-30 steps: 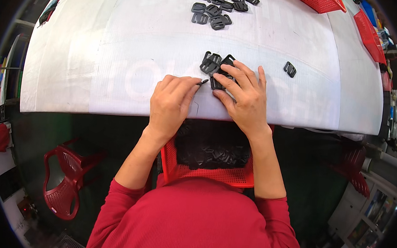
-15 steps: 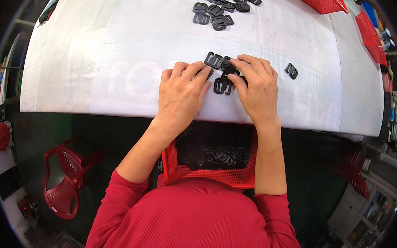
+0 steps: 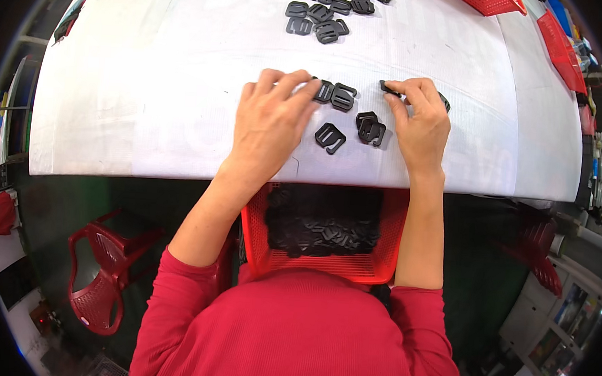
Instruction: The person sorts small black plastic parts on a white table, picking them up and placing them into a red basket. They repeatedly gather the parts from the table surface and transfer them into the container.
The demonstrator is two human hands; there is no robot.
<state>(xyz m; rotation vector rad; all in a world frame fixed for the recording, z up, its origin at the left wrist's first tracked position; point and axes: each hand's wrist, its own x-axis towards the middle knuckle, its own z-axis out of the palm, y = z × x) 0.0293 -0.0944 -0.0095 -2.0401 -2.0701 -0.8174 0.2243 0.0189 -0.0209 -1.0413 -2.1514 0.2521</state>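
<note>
Black plastic G-hook buckles lie scattered on the white-covered table (image 3: 201,127). My right hand (image 3: 423,126) pinches one buckle (image 3: 390,89) between thumb and fingertips, just above the tabletop. Partly behind that hand is another buckle (image 3: 445,102). My left hand (image 3: 270,121) has its fingers curved and apart, fingertips at the edge of a flat-lying buckle (image 3: 324,91); they hide its left end. Touching that one is a neighbouring buckle (image 3: 343,97). Between my hands, nearer me, are a single buckle (image 3: 330,138) and a small overlapping group of buckles (image 3: 370,129).
A loose pile of buckles (image 3: 318,13) lies farther back. Below the table edge, a red basket (image 3: 257,233) holds many black pieces. Other red baskets (image 3: 488,1) stand at the far right. A dark red chair (image 3: 99,272) is at the left.
My right hand has moved right, carrying a buckle away from the cluster. My left hand has shifted slightly left and away from me. The clustered buckles now lie spread apart.
</note>
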